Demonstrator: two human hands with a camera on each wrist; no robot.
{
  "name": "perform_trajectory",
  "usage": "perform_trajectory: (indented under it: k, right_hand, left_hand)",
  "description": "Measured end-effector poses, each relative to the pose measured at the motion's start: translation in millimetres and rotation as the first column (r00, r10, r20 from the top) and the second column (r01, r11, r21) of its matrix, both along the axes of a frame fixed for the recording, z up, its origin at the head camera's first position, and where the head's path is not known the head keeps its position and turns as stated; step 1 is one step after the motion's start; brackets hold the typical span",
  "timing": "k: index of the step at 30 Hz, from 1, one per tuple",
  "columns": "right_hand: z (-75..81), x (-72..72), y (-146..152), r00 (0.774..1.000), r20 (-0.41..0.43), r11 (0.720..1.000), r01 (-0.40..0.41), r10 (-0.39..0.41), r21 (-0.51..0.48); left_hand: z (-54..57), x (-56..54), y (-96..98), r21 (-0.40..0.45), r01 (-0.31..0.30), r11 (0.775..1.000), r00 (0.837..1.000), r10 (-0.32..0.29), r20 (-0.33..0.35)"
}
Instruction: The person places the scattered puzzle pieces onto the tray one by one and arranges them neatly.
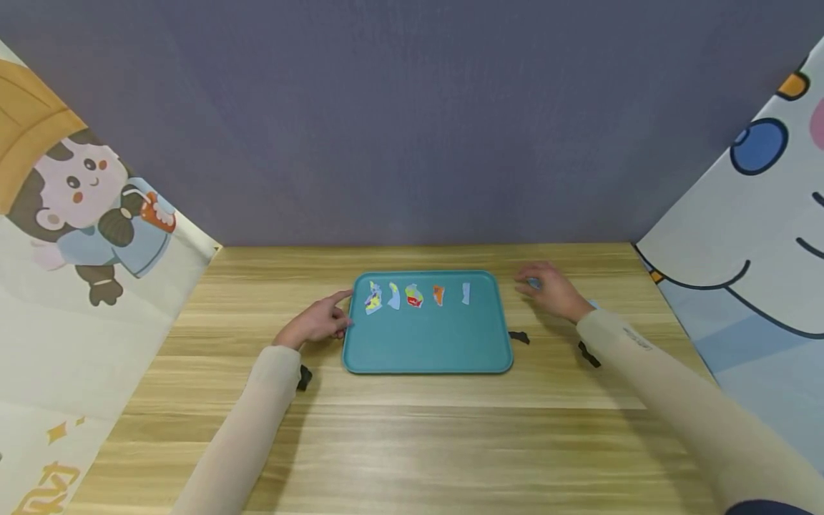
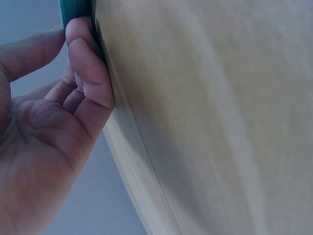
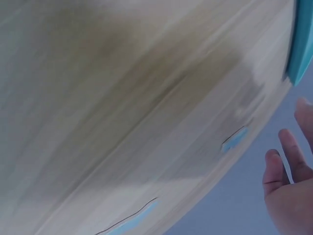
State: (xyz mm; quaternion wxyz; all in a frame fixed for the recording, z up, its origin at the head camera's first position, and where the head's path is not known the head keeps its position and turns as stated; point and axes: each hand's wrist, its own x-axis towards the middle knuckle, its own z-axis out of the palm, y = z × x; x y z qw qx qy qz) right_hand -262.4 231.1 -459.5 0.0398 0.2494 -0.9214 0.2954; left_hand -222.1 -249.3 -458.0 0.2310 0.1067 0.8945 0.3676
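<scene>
The rectangular teal tray with rounded corners (image 1: 425,343) appears to be moulded plastic, smooth with a low satin sheen; the small printed pieces of irregular outline (image 1: 415,296) on it look like flat paper or thin card, the exact stock being too small to tell. The pale yellow-brown table (image 1: 450,443) shows a smooth wood-grain finish with a soft gloss, while the grey-blue upright backdrop (image 1: 412,121) reads matt and lightly textured. Both long beige sleeves (image 1: 669,386) are matt, soft-looking cloth.

The tray (image 1: 428,350) is leaving room on its near side. Paper pieces (image 1: 415,295) are lying across the far side, the left hand (image 1: 317,320) is blocking the left edge, and a wall (image 1: 425,143) is standing beyond.
</scene>
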Motion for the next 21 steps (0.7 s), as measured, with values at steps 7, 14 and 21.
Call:
perform_trajectory:
  k: [7, 14, 21]
  right_hand:
    - [-4.7, -2.4, 15.1, 0.998, -0.062, 1.0, 0.004, -0.003, 0.014]
    - [-10.0, -2.9, 30.1, 0.999, 0.023, 0.997, 0.037, -0.039, 0.068]
    - [-16.3, -6.5, 37.9, 0.995, 0.077, 0.996, 0.05, -0.056, 0.072]
  left_hand:
    - [0.5, 0.6, -0.3, -0.001, 0.002, 1.0, 1.0, -0.002, -0.015]
    - [1.1, 1.2, -0.3, -0.003, 0.009, 1.0, 1.0, -0.009, -0.011]
    - [1.7, 1.6, 0.6, -0.002, 0.003, 1.0, 1.0, -0.003, -0.008]
